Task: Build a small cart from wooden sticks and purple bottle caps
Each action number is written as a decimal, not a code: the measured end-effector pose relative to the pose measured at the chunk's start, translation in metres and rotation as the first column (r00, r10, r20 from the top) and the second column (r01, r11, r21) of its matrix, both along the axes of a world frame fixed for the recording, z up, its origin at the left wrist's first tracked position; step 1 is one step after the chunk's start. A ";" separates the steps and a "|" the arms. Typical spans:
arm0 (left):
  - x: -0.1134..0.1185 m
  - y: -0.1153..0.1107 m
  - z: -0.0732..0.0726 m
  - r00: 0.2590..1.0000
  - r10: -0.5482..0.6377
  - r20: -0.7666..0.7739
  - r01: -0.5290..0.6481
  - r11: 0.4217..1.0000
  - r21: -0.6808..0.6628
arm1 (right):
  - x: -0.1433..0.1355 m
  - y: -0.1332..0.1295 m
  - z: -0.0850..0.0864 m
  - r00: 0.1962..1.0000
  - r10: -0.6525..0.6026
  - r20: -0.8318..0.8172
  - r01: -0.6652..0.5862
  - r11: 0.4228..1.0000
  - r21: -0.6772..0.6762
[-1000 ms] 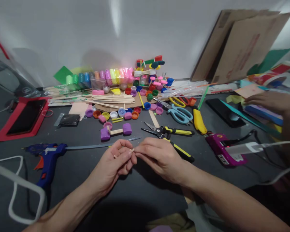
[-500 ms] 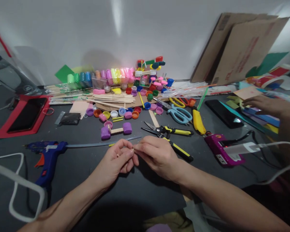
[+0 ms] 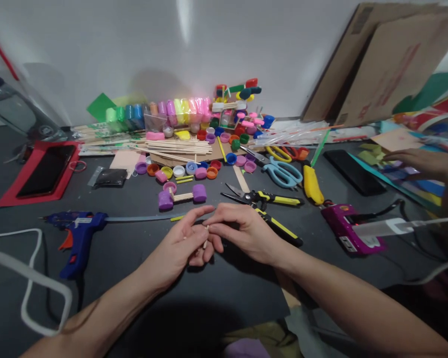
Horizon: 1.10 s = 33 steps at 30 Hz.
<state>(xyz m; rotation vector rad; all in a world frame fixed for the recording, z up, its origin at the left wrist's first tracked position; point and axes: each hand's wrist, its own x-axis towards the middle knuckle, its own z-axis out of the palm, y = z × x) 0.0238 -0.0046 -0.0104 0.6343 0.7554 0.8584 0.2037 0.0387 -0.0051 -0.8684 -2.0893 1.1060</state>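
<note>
Small pale stick pieces [image 3: 205, 244] show between my two hands, near the middle of the dark table. My left hand [image 3: 188, 240] holds them between thumb and fingers, palm partly up. My right hand [image 3: 242, 230] meets it from the right, thumb and index finger pinched at the tip of one piece. Just beyond them lies a small purple-ended piece [image 3: 182, 197] joined by pale sticks. The black-and-yellow cutters [image 3: 261, 200] rest open past my right hand. A blue glue gun [image 3: 78, 233] lies to the left, its clear glue stick pointing toward my left hand.
Colourful caps [image 3: 191, 167], wooden sticks [image 3: 179, 147] and clay tubs [image 3: 171, 112] line the back. Blue scissors [image 3: 282, 171], a yellow cutter [image 3: 312, 185] and a purple power adapter [image 3: 349, 231] lie right. Another person's hand [image 3: 414, 161] is over coloured papers at far right.
My fingers have shifted slightly, and more of the pale pieces shows between them. My left index finger is straighter. The view has moved a little; the other person's hand stays over the papers.
</note>
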 end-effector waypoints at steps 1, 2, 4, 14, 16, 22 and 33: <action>0.000 -0.001 -0.001 1.000 -0.006 0.011 0.006 1.000 -0.012 | 0.000 0.000 0.000 1.000 0.020 -0.022 -0.021 0.999 -0.034; 0.001 -0.002 -0.002 1.000 -0.005 0.019 0.005 0.999 -0.041 | 0.000 0.000 0.000 0.999 0.037 -0.036 -0.039 0.998 -0.058; 0.001 -0.003 -0.003 0.999 0.011 0.030 -0.008 0.993 -0.114 | 0.000 0.001 0.001 0.998 0.058 -0.037 -0.061 0.993 -0.099; 0.001 -0.001 -0.005 0.974 0.056 0.220 -0.008 0.976 -0.216 | -0.003 0.000 0.004 0.985 0.070 0.160 -0.059 0.995 -0.076; 0.002 -0.001 -0.004 0.971 0.076 0.225 -0.019 0.969 -0.245 | -0.006 -0.002 0.004 0.993 0.052 0.110 -0.044 0.996 -0.073; 0.007 0.000 0.000 0.970 0.096 0.225 -0.023 0.952 -0.304 | -0.014 -0.008 0.002 0.997 -0.001 0.073 0.006 0.997 -0.074; 0.020 -0.009 -0.008 0.986 0.111 0.125 -0.072 0.956 -0.283 | -0.024 -0.022 0.004 0.960 0.007 0.280 -0.020 0.999 0.042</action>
